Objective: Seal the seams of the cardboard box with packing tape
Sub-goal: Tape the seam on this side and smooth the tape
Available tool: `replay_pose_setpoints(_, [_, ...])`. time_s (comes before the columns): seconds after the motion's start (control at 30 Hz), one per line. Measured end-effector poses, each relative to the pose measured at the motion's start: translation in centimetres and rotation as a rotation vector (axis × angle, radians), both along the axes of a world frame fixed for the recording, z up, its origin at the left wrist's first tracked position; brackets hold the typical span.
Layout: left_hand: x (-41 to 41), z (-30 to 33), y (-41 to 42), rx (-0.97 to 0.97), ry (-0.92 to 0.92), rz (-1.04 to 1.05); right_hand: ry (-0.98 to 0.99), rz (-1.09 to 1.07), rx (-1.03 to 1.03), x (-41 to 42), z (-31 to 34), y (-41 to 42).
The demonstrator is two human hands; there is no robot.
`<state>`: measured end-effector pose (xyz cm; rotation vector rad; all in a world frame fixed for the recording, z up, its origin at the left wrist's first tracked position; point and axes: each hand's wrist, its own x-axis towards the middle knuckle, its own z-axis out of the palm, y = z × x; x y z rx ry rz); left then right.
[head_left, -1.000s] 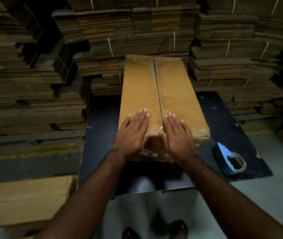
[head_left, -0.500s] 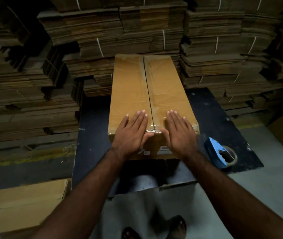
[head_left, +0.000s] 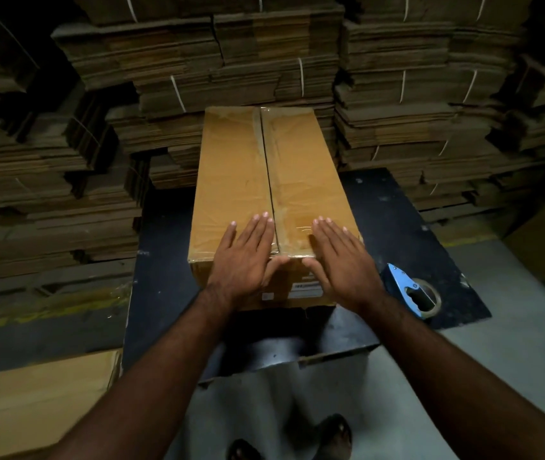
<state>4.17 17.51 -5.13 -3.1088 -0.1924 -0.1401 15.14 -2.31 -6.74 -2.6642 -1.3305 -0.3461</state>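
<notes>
Cardboard box: tan, glossy clear tape along the seam.
Tape dispenser: blue.
Table: black.
Flattened cartons: dull brown, white straps.

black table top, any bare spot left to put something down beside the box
Bare strips of the black table lie left of the cardboard box, and right of it behind the tape dispenser. The near right corner is crowded by the dispenser.
</notes>
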Motion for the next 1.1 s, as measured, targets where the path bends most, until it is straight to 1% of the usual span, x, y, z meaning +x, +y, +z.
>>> replay_pose_setpoints(0.07, [0.9,0.0,-1.2,-0.013,-0.025,-0.009,0.041,-0.035,0.036,0.9,0.5,-0.2])
replay_pose_setpoints(0.2, [1.5,-0.3,-1.7,0.094,0.057,-0.048,0.011,0.002,-0.098,1.8,-0.4,-1.0])
replay_pose_setpoints(0.37, [1.0,-0.3,-1.4,0.180,0.093,-0.082,-0.017,0.072,-0.176,2.0,0.4,-2.1])
replay_pose_setpoints(0.43, [1.1,0.0,-1.8,0.116,0.072,-0.053,0.007,0.100,-0.142,2.3,0.6,-2.9])
replay_pose_setpoints(0.53, [2.4,0.6,-4.1,-0.021,0.006,0.011,0.097,0.058,0.003,3.2,0.9,-3.2])
replay_pose_setpoints(0.6, [3.2,0.7,-5.7,-0.013,0.014,0.035,0.135,0.065,0.007,4.0,0.8,-3.5])
replay_pose_setpoints(0.7, [3.7,0.1,-6.2,0.045,0.056,0.045,0.153,0.163,0.023,5.2,-0.8,-4.5])
replay_pose_setpoints(0.8, [3.5,-0.5,-6.0,0.090,0.025,0.026,0.145,0.222,0.037,6.2,-1.6,-5.0])
replay_pose_setpoints(0.87, [3.3,-0.6,-6.2,0.105,0.044,0.031,0.140,0.258,0.029,6.3,-1.5,-5.4])
replay_pose_setpoints(1.0, [3.6,-0.2,-7.6,-0.028,0.002,0.139,0.153,0.329,0.058,7.2,-1.0,-6.3])
replay_pose_setpoints(1.1, [4.1,-0.2,-8.8,-0.010,-0.011,0.219,0.176,0.304,0.048,8.0,-1.4,-6.5])
